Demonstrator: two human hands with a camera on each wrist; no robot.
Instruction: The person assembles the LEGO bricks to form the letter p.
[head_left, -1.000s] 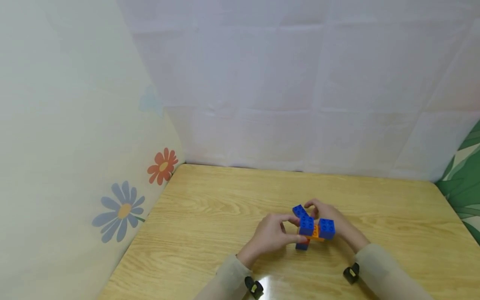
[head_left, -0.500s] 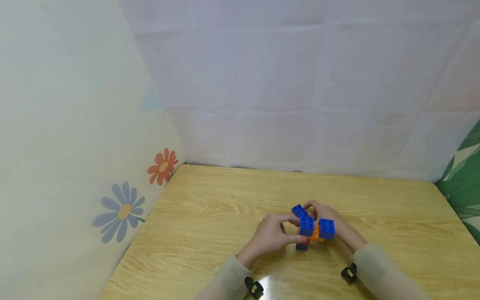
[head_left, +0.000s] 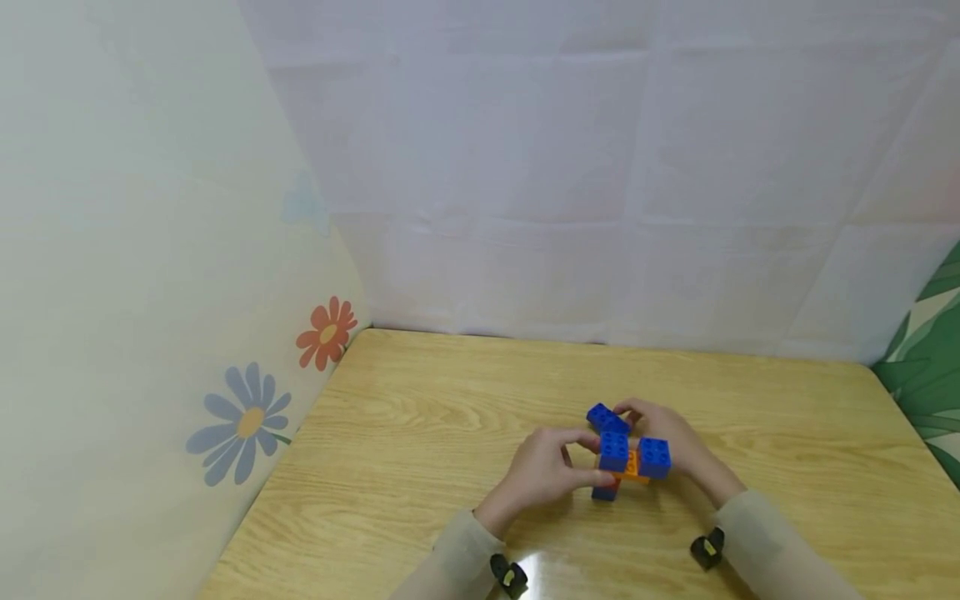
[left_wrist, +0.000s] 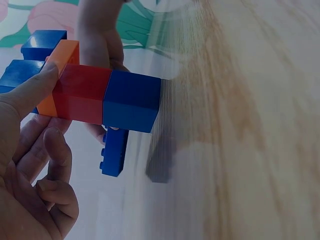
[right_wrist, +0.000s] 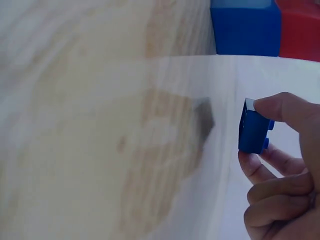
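Observation:
My left hand point(head_left: 551, 468) grips a small build of toy building bricks, thumb and fingers on its upper part. From the bottom up, the build has a blue brick point(left_wrist: 132, 100), a red brick point(left_wrist: 82, 93), an orange brick point(left_wrist: 64, 55) and two blue bricks point(head_left: 655, 458) side by side on top. Behind it, my right hand point(head_left: 663, 429) pinches a separate blue brick point(right_wrist: 254, 131) between thumb and fingertips, its studs facing the palm side in the right wrist view. That brick is apart from the table. Whether the build's base touches the table I cannot tell.
The wood-grain table point(head_left: 420, 417) stretches around both hands. A white cloth point(head_left: 525, 208) hangs behind its far edge. On the left rises a pale wall point(head_left: 135, 250) with painted flowers; green leaf shapes point(head_left: 930, 367) show at the far right.
My right hand has moved slightly right, and the blue brick in it has turned and shifted a little the same way. The left hand and the build have stayed nearly still.

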